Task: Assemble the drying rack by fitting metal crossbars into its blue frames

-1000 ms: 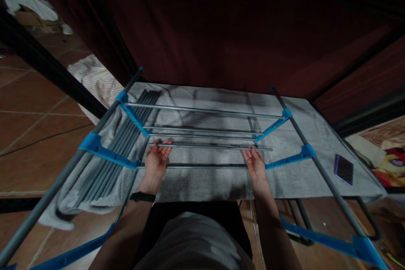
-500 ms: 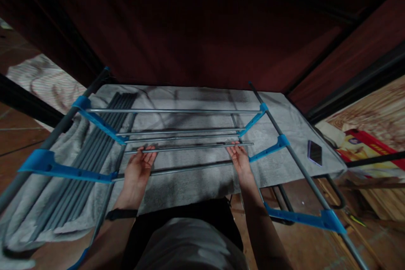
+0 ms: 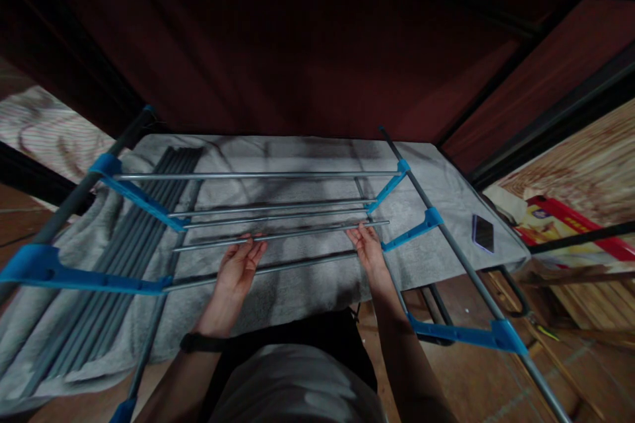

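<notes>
Both my hands hold a loose thin metal rod (image 3: 297, 232) level inside a rack frame of grey poles and blue plastic connectors (image 3: 391, 190). My left hand (image 3: 239, 269) is palm up near the rod's middle, fingertips curled against it. At the rod's right end, my right hand (image 3: 368, 248) pinches it beside a blue connector arm (image 3: 411, 233). Three other rods (image 3: 258, 176) span the frame beyond the held one, and one more (image 3: 278, 267) lies nearer me under my hands. A black band (image 3: 198, 342) sits on my left wrist.
A grey towel (image 3: 307, 152) lies beneath the rack. A bundle of spare grey rods (image 3: 124, 264) rests on its left part. A phone (image 3: 482, 232) lies on the towel's right edge. Dark red wooden panels (image 3: 317, 46) rise behind. Printed packaging (image 3: 570, 218) lies at right.
My left hand has slid right along the rod toward its middle. The right hand stays at the right end. The view has shifted rightward.
</notes>
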Tool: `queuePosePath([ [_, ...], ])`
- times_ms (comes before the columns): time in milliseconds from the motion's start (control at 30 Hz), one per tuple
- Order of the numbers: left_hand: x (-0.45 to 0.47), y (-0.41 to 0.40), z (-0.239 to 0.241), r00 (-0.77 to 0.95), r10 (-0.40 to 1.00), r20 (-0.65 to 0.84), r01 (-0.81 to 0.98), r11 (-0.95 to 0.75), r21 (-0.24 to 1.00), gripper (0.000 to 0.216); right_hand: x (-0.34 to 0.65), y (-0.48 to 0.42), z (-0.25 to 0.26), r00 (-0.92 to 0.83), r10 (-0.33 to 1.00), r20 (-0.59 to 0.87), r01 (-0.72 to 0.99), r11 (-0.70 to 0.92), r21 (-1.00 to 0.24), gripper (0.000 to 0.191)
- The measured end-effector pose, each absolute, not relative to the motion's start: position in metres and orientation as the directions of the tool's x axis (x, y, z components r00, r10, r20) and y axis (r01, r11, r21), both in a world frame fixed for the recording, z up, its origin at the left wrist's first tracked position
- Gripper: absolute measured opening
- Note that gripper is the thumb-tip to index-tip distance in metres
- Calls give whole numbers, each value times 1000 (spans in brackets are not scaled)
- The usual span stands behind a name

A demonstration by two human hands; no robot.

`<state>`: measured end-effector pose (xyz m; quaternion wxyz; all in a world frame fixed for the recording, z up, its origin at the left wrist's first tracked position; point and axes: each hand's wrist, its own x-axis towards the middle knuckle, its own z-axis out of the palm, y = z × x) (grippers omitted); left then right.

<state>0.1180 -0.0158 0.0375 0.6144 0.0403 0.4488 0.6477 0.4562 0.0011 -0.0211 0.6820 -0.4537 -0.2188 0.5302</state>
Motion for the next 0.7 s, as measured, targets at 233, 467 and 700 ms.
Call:
queuePosePath([
  [233, 130, -17, 31, -217, 832, -511, -770, 176, 614, 28, 447, 0, -9, 298, 932, -206, -561, -3, -828, 26],
  [467, 132, -21, 32, -193, 840, -507, -748, 209, 630, 29, 430, -9, -3, 218, 946, -240, -617, -57, -785, 19],
  [700, 140, -26, 28, -44, 916, -398, -490, 328, 808, 18, 432, -8, -11, 273, 929, -251, -659, -9, -752, 24],
])
